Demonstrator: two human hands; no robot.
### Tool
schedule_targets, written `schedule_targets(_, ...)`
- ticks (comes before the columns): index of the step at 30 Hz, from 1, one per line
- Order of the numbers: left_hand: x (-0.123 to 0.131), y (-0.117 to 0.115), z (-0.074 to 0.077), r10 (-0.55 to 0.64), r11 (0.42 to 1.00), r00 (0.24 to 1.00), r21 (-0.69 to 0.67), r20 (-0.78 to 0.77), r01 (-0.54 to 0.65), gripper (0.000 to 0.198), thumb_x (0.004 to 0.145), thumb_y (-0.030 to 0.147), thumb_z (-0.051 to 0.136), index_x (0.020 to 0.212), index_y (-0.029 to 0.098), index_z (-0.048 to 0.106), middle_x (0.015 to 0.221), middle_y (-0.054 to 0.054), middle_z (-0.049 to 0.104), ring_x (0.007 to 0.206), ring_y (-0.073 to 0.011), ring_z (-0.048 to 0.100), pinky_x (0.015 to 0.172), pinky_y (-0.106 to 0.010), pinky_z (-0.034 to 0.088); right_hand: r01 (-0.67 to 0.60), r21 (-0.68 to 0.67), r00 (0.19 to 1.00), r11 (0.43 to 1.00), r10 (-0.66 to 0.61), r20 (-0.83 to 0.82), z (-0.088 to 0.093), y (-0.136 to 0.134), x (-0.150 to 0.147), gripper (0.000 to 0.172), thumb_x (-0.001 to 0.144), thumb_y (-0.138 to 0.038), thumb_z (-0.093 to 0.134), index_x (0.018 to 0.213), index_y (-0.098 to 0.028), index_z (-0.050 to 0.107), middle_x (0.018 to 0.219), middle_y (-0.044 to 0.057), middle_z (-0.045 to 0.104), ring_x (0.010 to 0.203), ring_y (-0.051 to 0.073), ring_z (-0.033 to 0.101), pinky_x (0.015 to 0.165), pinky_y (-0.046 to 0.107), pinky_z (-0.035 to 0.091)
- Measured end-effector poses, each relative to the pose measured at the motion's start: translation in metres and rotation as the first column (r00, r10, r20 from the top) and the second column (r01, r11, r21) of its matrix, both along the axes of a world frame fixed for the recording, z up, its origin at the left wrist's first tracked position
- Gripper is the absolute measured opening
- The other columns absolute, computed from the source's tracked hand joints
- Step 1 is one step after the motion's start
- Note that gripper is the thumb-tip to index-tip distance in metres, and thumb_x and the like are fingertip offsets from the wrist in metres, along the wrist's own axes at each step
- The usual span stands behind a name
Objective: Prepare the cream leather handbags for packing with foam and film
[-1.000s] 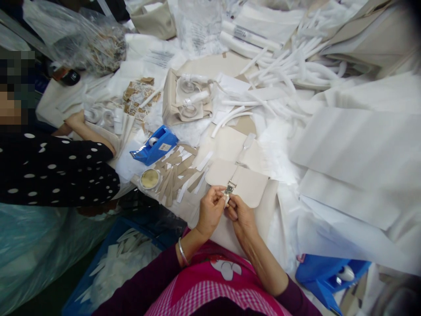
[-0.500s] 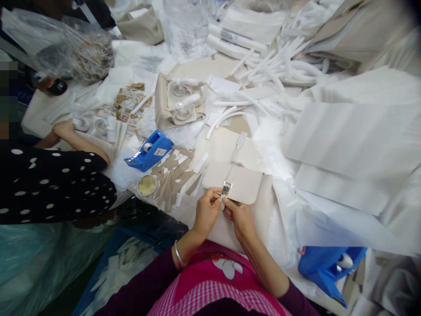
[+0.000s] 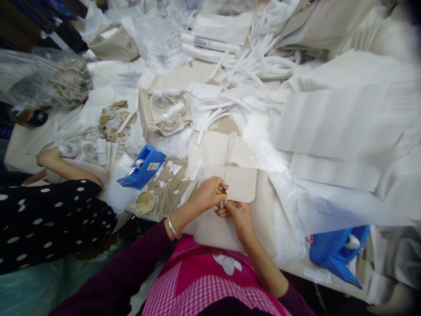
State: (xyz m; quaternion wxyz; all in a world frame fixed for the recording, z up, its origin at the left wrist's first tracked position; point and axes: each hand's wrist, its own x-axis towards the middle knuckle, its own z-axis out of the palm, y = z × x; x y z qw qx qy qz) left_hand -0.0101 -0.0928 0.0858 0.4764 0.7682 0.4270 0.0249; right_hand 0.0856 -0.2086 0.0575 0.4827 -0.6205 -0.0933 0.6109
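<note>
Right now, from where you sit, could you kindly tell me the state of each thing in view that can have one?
Left hand: pinching the metal buckle.
Right hand: curled just below the buckle.
Cream flap: lying flat, buckle at its edge.
Blue tape dispenser: loaded with tape.
Clear plastic bag: filled with tan scraps.

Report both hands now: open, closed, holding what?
Left hand: closed, pinching the metal clasp.
Right hand: closed just below the clasp; what it holds cannot be told.

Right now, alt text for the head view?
The person's left hand and right hand meet at a small metal buckle on a cream flap. A blue tape dispenser sits nearby, and a co-worker's polka-dot sleeve enters from the left.
</note>
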Motion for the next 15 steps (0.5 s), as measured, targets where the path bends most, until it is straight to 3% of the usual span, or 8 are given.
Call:
schedule_targets(9, 0.002, 0.006, -0.011, 0.063, 0.958, 0.996, -0.283, 0.060, -0.043, 0.015, 0.068, 0.008, 0.056, 0.081, 0.015, 0.056, 0.063, 0.004, 0.061, 0.049, -0.0095, 0.059, 0.051, -0.020, 0.048, 0.057, 0.021, 0.998, 0.998, -0.056, -0.019, -0.002, 0.003, 0.000, 0.030, 0.071, -0.041, 0.069, 0.072, -0.011, 0.069, 0.062, 0.009, 0.070, 0.052, 0.018, 0.066, 0.054, 0.026, 0.055)
schedule_targets(12, -0.001, 0.009, -0.018, 0.066, 0.960, 0.994, -0.276, 0.091, -0.039, 0.020, 0.069, 0.004, 0.048, 0.084, 0.015, 0.057, 0.068, 0.002, 0.062, 0.052, -0.0080, 0.058, 0.052, -0.019, 0.048, 0.052, 0.018, 0.999, 0.998, -0.052, 0.000, -0.002, 0.006, -0.001, 0.030, 0.071, -0.041, 0.068, 0.072, -0.011, 0.069, 0.059, 0.009, 0.069, 0.052, 0.018, 0.065, 0.054, 0.026, 0.055)
schedule_targets(15, -0.005, 0.011, -0.022, 0.038, 0.982, 0.992, -0.188, 0.123, -0.014, 0.019, 0.071, 0.007, 0.052, 0.086, 0.016, 0.058, 0.073, 0.001, 0.062, 0.062, -0.0089, 0.059, 0.057, -0.019, 0.048, 0.042, 0.035, 0.999, 0.999, -0.042, 0.007, -0.004, 0.008, -0.001, 0.030, 0.075, -0.041, 0.065, 0.074, -0.011, 0.069, 0.061, 0.008, 0.070, 0.054, 0.017, 0.066, 0.056, 0.026, 0.054)
